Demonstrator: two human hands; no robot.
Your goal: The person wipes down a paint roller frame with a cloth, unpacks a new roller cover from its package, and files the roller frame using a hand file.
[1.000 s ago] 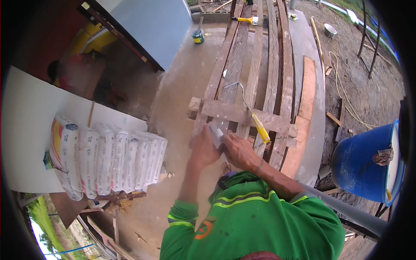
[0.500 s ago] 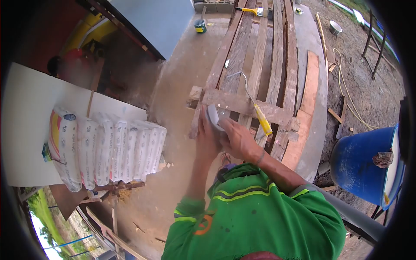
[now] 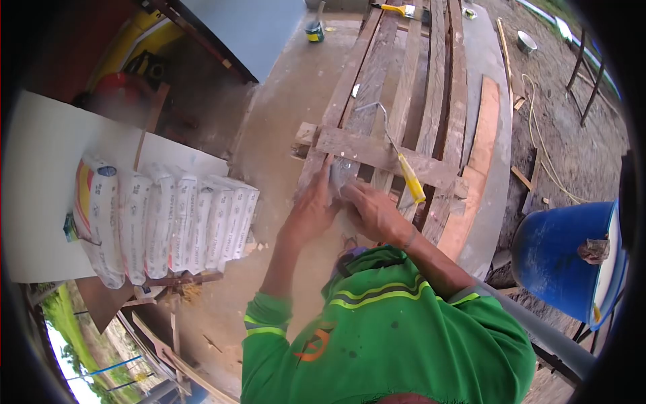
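Both hands meet at the near end of a slatted wooden bench. My left hand (image 3: 311, 212) has its fingers stretched along a small grey piece (image 3: 338, 174) and holds it from the left. My right hand (image 3: 372, 212) grips the same piece from the right with bent fingers. Fingers partly cover the piece, so its kind is unclear. Just beyond, a bare wire roller frame with a yellow handle (image 3: 411, 178) lies across the wooden crosspiece (image 3: 377, 155). At the bench's far end rests a paintbrush (image 3: 402, 10) with a yellow handle.
White bags (image 3: 158, 222) stand in a row at the left. A blue drum (image 3: 558, 259) is at the right, with a grey pipe (image 3: 538, 330) near it. A small green paint can (image 3: 314, 31) stands on the concrete floor. Beside the bench lies a plywood strip (image 3: 481, 145).
The grey piece has turned and dropped lower between the fingers, showing less of itself. My left hand and elbow have shifted left. The roller frame stays on the crosspiece.
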